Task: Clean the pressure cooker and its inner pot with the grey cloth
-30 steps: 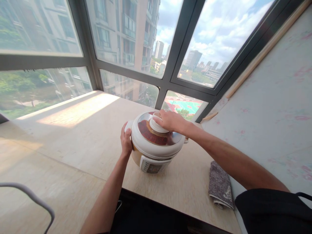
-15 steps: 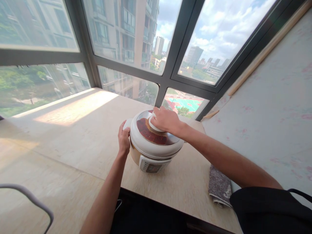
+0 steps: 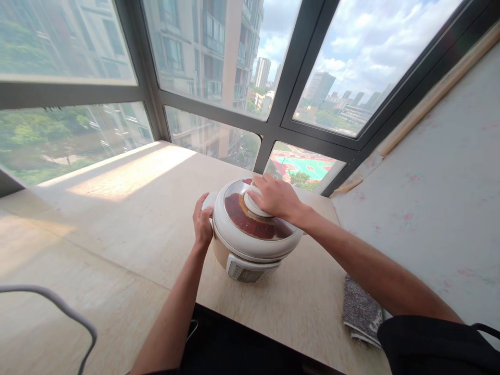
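A white electric cooker (image 3: pixel 250 255) with a control panel on its front stands on the pale stone counter (image 3: pixel 128 219) by the window. Its glass lid (image 3: pixel 244 221) shows something reddish brown inside. My right hand (image 3: pixel 275 198) is closed over the white knob on top of the lid. My left hand (image 3: pixel 202 225) grips the cooker's left side handle. The lid sits on the pot.
A grey folded cloth (image 3: pixel 361 311) lies on the counter at the right, by the wall. Dark window frames (image 3: pixel 281 78) run behind the cooker. A grey curved bar (image 3: pixel 58 307) crosses the lower left corner. The counter's front edge is just below the cooker.
Both hands keep their hold on the cooker and lid. The view has shifted slightly, so the cooker appears a little to the right.
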The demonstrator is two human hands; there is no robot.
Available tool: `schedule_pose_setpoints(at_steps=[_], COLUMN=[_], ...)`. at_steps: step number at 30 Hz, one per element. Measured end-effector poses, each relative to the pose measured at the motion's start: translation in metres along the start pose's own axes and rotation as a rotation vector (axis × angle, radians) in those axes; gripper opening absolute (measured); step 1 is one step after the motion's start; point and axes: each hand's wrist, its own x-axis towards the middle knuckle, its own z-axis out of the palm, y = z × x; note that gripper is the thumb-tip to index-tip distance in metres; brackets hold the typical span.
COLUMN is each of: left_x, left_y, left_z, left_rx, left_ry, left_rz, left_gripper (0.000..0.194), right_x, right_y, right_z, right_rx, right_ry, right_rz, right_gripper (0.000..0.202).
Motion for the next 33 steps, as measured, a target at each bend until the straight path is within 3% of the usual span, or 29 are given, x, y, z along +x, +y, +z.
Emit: schedule_pose_setpoints(at_steps=[6, 12, 18, 21, 27, 33], left_x=[0.001, 0.001, 0.001, 0.002, 0.001, 0.000], left_y=[0.002, 0.001, 0.004, 0.006, 0.010, 0.009], left_z=[0.002, 0.001, 0.001, 0.002, 0.002, 0.002], left_rx=[-0.028, -0.029, 0.004, -0.007, 0.000, -0.036], left_ry=[0.018, 0.022, 0.007, 0.017, 0.002, -0.006], left_rz=[-0.042, -0.034, -0.014, -0.011, -0.022, -0.027], left_gripper=[0.059, 0.060, 0.062, 0.061, 0.060, 0.059], right_x=[0.004, 0.015, 0.022, 0.025, 0.029, 0.029], right_y=[0.012, 0.038, 0.049, 0.051, 0.053, 0.052], right_z=[0.005, 0.016, 0.026, 0.027, 0.017, 0.015], right_rx=[0.022, 0.061, 0.127, 0.168, 0.192, 0.300], right_ry=[0.020, 0.081, 0.222, 0.241, 0.110, 0.039], right_rz=[-0.101, -0.443, -0.600, -0.626, -0.667, -0.566], right_gripper=[0.042, 0.042, 0.041, 0.039, 0.037, 0.040])
